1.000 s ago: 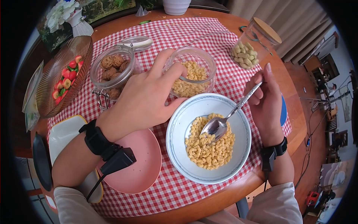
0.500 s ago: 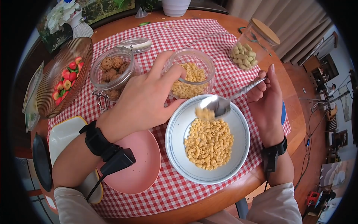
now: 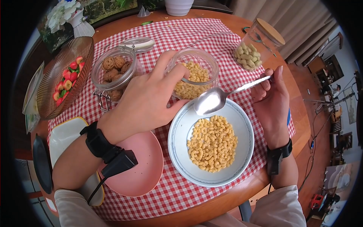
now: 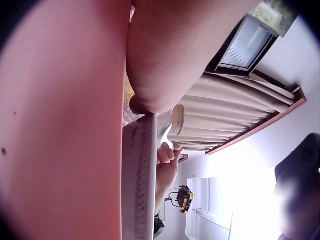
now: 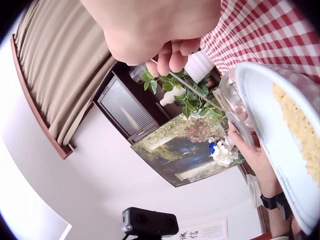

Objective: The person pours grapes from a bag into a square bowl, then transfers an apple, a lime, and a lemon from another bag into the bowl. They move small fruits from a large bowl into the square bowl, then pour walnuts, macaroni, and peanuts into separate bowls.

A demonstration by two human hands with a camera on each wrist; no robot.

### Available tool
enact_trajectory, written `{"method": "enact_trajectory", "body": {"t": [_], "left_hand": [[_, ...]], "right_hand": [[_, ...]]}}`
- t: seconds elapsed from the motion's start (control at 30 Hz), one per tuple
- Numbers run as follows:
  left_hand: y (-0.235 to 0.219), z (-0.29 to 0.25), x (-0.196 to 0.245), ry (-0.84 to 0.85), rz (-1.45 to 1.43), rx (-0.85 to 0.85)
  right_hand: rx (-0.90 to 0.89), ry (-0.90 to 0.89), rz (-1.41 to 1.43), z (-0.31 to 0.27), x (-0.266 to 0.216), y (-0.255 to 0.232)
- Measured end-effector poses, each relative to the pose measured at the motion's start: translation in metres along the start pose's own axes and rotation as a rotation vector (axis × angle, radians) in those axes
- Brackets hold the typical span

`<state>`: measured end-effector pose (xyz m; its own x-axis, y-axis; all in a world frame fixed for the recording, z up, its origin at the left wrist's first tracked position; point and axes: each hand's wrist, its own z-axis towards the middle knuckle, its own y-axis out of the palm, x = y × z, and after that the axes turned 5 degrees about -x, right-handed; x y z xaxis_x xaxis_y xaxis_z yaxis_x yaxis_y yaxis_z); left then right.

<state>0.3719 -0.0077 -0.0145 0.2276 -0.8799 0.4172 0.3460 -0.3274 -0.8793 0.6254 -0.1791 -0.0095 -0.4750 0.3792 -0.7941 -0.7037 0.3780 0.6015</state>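
A white bowl with a blue-edged rim [image 3: 177, 151] holds a heap of macaroni [image 3: 212, 143]. Over its far part is a metal spoon [image 3: 211, 101] with no macaroni seen in it; my right hand [image 3: 269, 102] grips the handle end, also visible in the right wrist view [image 5: 170, 55]. My left hand [image 3: 149, 94] lies over the near left side of a glass jar [image 3: 211, 60] of macaroni, index finger curled over its rim, thumb by the bowl's rim. In the left wrist view, the left hand [image 4: 170, 55] hides most of the jar.
Left of the jar stands an open jar of walnuts [image 3: 113, 68]; a glass bowl of red fruit [image 3: 49, 94] is farther left. A pink plate [image 3: 136, 170] and a white tray [image 3: 68, 132] lie near my left forearm. A lidded peanut jar [image 3: 247, 56] stands back right.
My right hand has raised the spoon from the macaroni in the bowl towards the bowl's far rim. Macaroni has dropped off the spoon. The left hand stays at the jar.
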Motion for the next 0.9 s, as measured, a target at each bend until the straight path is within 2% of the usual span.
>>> {"method": "enact_trajectory", "body": {"t": [0.07,0.1,0.17,0.2,0.27,0.3,0.37,0.47,0.5,0.57,0.67,0.9], "left_hand": [[0.0,0.0,0.0,-0.011,-0.01,-0.008],[0.0,0.0,0.0,-0.011,-0.007,-0.01],[0.0,0.0,0.0,-0.011,-0.004,-0.011],[0.0,0.0,0.0,-0.013,-0.001,-0.01],[0.0,0.0,0.0,-0.015,0.002,-0.008],[0.001,0.0,0.0,-0.007,0.007,-0.002],[0.002,0.0,-0.002,0.001,0.012,0.004],[0.002,0.0,-0.002,0.016,0.025,0.014],[0.001,0.0,-0.001,0.005,0.02,0.003],[0.0,0.0,-0.001,-0.007,0.015,-0.007],[0.0,0.0,0.0,-0.005,0.015,-0.006],[0.001,0.0,-0.001,0.007,0.016,0.003]], "right_hand": [[-0.096,-0.061,-0.097,0.001,0.0,-0.004],[-0.095,-0.061,-0.097,-0.001,0.001,-0.001],[-0.04,-0.188,-0.27,-0.006,0.005,0.011],[-0.04,-0.188,-0.27,-0.007,0.004,0.011],[-0.22,-0.189,-0.371,-0.009,0.001,0.01],[-0.22,-0.189,-0.371,-0.011,0.001,0.009],[-0.317,-0.119,-0.398,-0.012,0.002,0.006],[-0.328,-0.082,-0.45,-0.012,0.003,0.008],[-0.328,-0.082,-0.45,-0.013,0.002,0.009],[-0.178,-0.022,-0.51,-0.014,0.0,0.012],[-0.091,-0.062,-0.432,-0.01,-0.001,0.011],[-0.063,-0.045,-0.269,-0.005,-0.001,0.008]]}}
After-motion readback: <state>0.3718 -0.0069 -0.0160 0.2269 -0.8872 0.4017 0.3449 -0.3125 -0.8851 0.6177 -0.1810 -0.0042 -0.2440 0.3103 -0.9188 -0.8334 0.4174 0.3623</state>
